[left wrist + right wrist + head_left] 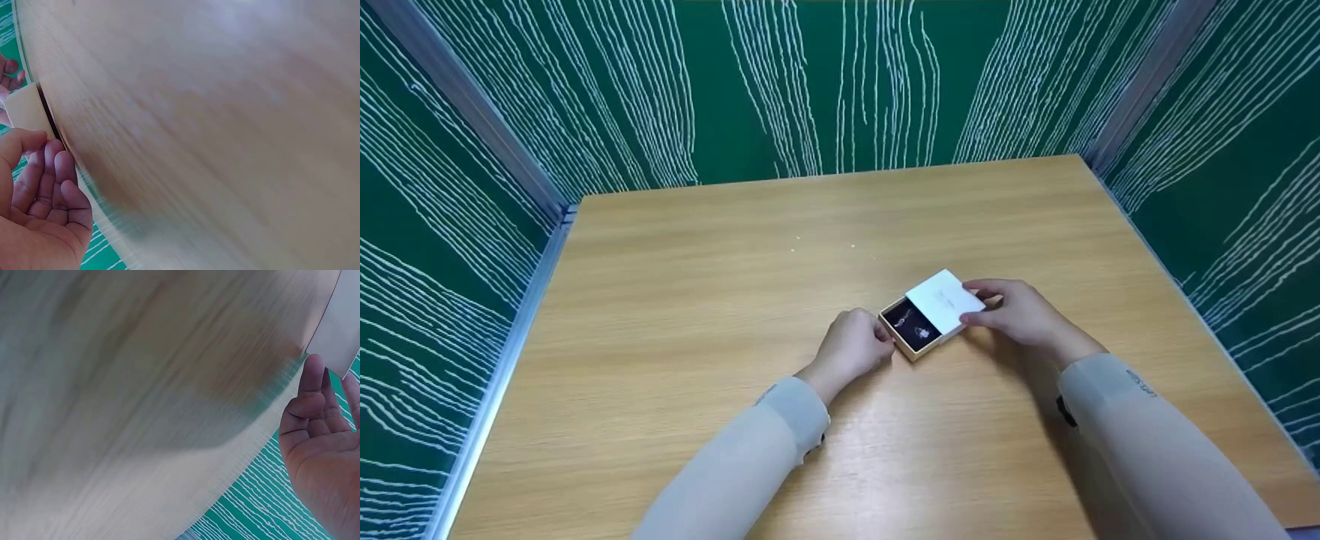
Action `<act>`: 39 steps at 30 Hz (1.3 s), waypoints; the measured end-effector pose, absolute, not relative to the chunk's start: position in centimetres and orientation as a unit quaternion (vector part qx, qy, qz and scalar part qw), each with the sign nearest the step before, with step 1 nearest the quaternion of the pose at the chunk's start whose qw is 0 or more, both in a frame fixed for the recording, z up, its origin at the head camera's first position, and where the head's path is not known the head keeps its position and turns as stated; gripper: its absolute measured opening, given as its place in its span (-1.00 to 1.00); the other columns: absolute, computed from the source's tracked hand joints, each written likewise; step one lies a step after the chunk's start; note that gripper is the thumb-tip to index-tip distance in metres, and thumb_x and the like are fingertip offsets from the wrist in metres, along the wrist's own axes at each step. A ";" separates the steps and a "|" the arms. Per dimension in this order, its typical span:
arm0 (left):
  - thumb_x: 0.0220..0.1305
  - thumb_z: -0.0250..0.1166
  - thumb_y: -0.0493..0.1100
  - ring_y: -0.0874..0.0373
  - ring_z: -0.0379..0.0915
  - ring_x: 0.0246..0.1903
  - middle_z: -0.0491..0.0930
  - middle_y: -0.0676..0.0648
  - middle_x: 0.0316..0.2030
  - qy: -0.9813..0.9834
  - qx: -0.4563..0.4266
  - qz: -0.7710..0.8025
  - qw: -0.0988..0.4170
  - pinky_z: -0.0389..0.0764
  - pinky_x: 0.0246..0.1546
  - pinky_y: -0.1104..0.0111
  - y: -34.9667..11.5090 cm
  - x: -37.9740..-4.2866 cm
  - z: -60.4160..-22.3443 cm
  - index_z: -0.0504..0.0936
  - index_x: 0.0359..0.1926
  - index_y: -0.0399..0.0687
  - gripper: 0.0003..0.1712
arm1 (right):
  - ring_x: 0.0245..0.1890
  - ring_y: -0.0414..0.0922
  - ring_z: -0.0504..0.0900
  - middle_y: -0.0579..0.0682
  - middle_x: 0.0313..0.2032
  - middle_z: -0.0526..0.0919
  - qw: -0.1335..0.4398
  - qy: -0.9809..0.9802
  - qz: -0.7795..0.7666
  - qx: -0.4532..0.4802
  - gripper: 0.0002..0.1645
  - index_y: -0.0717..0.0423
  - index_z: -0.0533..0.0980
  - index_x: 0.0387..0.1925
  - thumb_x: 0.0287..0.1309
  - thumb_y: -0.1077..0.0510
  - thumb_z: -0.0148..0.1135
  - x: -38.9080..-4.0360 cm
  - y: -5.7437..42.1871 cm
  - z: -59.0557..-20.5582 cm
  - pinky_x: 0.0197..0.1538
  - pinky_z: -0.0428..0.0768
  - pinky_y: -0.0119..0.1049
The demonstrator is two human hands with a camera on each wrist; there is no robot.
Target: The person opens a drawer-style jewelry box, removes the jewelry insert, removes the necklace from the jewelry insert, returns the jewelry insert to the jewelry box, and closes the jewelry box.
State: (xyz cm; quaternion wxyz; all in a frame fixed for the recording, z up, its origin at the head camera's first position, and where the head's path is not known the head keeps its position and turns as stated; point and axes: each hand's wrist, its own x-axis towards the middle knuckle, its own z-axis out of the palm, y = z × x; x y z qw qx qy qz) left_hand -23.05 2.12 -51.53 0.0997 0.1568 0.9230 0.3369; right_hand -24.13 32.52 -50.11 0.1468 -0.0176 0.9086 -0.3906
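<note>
A small jewellery box lies at an angle on the wooden table, its tray part-way out of a white sleeve with faint print. Dark lining shows in the tray, and on it rests a silvery necklace with a pendant. At the tray's outer end, my left hand pinches the edge between thumb and curled fingers; the left wrist view shows the pale box side at those fingertips. My right hand grips the sleeve's far end, thumb on the near side and fingers on the other.
The light wood table spreads around the box, with a few tiny pale specks beyond it. Green panels with white wavy lines stand behind and at both sides, joined by grey metal posts.
</note>
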 end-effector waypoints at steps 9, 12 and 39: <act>0.37 0.50 -0.18 0.27 0.50 -0.39 0.86 0.07 -0.33 0.919 0.154 0.347 0.102 0.54 -0.27 0.41 1.8 -23.0 -51.7 0.93 -0.42 -0.01 -0.81 | 0.41 0.28 0.56 0.33 0.50 0.56 0.143 0.907 -0.394 -0.027 -0.10 0.09 0.46 0.65 0.43 -0.10 0.56 -24.1 32.6 -50.1 0.51 0.45 0.23; 0.36 0.50 -0.19 0.28 0.51 -0.38 0.86 0.06 -0.31 0.917 0.154 0.355 0.100 0.55 -0.27 0.42 1.7 -23.1 -51.8 0.93 -0.43 -0.02 -0.81 | 0.35 0.24 0.59 0.33 0.46 0.60 0.134 0.909 -0.392 -0.036 -0.11 0.13 0.47 0.63 0.43 -0.09 0.56 -24.1 32.6 -50.1 0.43 0.46 0.11; 0.37 0.52 -0.20 0.28 0.55 -0.39 0.84 0.08 -0.36 0.914 0.144 0.363 0.113 0.63 -0.21 0.40 1.5 -22.7 -51.8 0.91 -0.42 -0.02 -0.82 | 0.47 0.29 0.49 0.32 0.54 0.52 0.152 0.905 -0.397 -0.023 -0.07 0.05 0.43 0.67 0.44 -0.13 0.55 -24.1 32.9 -50.3 0.57 0.37 0.30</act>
